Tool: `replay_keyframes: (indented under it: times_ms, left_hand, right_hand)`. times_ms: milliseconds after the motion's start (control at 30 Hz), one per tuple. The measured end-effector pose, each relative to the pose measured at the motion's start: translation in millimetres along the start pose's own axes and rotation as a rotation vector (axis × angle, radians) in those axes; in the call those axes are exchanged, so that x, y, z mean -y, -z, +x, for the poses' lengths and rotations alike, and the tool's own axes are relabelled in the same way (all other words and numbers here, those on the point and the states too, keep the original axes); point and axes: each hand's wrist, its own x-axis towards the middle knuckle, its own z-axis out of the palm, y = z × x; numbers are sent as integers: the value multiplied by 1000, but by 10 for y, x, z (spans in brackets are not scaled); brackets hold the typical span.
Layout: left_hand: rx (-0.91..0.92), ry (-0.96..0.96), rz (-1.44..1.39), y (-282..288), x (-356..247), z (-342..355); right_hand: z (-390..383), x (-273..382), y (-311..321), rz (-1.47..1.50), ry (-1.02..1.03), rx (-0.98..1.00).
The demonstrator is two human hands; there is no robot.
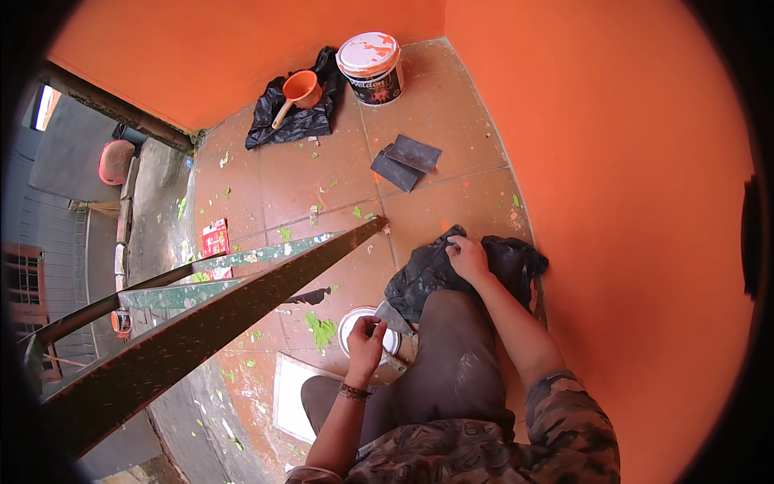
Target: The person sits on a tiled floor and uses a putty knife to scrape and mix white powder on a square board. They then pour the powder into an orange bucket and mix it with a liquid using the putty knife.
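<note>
My right hand (468,256) reaches over a crumpled black plastic bag (423,278) beside the orange wall, its fingers closed on the bag's upper part. My left hand (367,345) hangs over a white round tub (348,329) by my knees. Its fingers are curled in with the tips near each other; whether something small is between them I cannot make out. Against the tub's right side shows a grey flat piece (393,317), partly hidden by the tub and my leg. Two dark sandpaper sheets (415,153) lie overlapping on the tiles ahead.
A lidded paint bucket (372,77) stands by the far wall, next to an orange dipper (302,89) on black plastic (310,125). A dark metal frame (242,323) slants across my left side. Green paint flakes (321,329), a red packet (215,238) and a white sheet (294,391) lie around.
</note>
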Motion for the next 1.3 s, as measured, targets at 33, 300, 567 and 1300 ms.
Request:
replay_keyframes:
  times_ms: [33,300,567,1300]
  left_hand:
    - [-1,-22,39,-168,-174,91]
    - [-127,-76,58,-1513,-1681,1655]
    - [-878,-186,215,-599,-1613,4482]
    - [-455,-330,686,557,-1351,6162]
  right_hand:
    - [46,12,-90,17,31,-57]
    - [626,-358,-910,-447,181,-380]
    - [605,-32,-770,-330,63,-219]
    - [654,-150,-805,-440,105,-225]
